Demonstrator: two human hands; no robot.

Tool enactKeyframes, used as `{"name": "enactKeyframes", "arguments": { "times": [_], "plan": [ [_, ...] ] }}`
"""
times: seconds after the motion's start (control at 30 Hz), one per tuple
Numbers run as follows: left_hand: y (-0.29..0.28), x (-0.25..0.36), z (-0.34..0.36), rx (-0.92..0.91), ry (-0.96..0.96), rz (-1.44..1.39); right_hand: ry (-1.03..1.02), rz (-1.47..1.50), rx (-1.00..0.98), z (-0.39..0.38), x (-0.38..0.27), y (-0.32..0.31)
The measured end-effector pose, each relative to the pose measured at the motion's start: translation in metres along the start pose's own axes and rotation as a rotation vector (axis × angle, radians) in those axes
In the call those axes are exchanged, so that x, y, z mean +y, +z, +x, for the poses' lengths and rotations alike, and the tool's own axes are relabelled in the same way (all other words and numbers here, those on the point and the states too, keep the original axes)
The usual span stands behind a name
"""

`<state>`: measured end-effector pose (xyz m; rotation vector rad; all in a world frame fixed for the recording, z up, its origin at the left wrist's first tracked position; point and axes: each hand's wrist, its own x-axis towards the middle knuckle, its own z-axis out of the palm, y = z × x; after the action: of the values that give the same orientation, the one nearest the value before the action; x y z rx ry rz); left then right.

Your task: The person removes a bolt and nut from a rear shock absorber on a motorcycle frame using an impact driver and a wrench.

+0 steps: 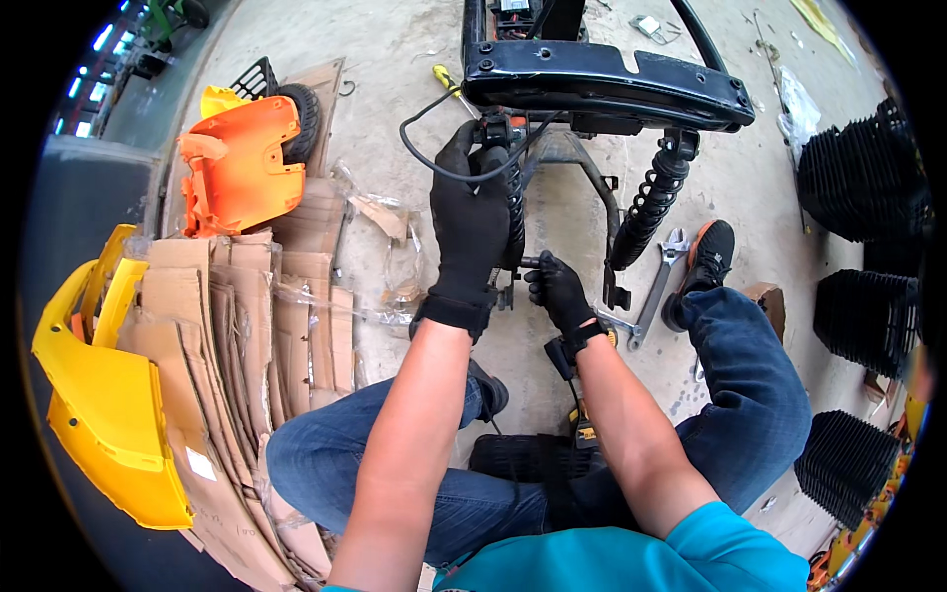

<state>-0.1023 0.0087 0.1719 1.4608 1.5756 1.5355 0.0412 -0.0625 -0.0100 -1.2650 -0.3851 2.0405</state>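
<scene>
My left hand (469,222), in a black glove, has its fingers closed around the upper end of the left shock absorber (515,202). A black cable (407,148) loops across its fingertips. Lower down, my gloved right hand (560,294) pinches a short dark cylindrical piece (530,262) level with the shock's lower end; whether it sits in the mount I cannot tell. Above both hands is a black metal frame (602,84). A second coil-spring shock absorber (651,202) hangs from the frame's right side, its lower end free.
Right of my hands lies an adjustable wrench (659,281). A yellow-and-black power tool (582,429) is between my legs, a yellow-handled screwdriver (446,79) beyond the frame. Flattened cardboard (247,316), an orange panel (252,163) and a yellow panel (109,414) lie left. Black ribbed stacks (863,321) stand right.
</scene>
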Motion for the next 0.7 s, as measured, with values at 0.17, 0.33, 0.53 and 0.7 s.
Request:
{"name": "enactKeyframes", "arguments": {
  "times": [0.17,0.33,0.53,0.7],
  "plan": [
    [0.002,0.003,-0.01,0.054,0.217,0.173,-0.002,0.137,-0.039,0.002,0.007,0.0],
    [-0.001,-0.002,-0.012,-0.057,0.29,0.324,-0.089,0.068,-0.033,-0.001,0.006,0.008],
    [0.001,-0.001,-0.013,-0.078,0.197,0.198,-0.174,0.178,0.026,0.001,0.0,-0.024],
    [-0.004,-0.006,-0.014,-0.122,0.18,0.237,-0.565,-0.091,-0.074,-0.035,-0.086,0.049]
  ]
}}
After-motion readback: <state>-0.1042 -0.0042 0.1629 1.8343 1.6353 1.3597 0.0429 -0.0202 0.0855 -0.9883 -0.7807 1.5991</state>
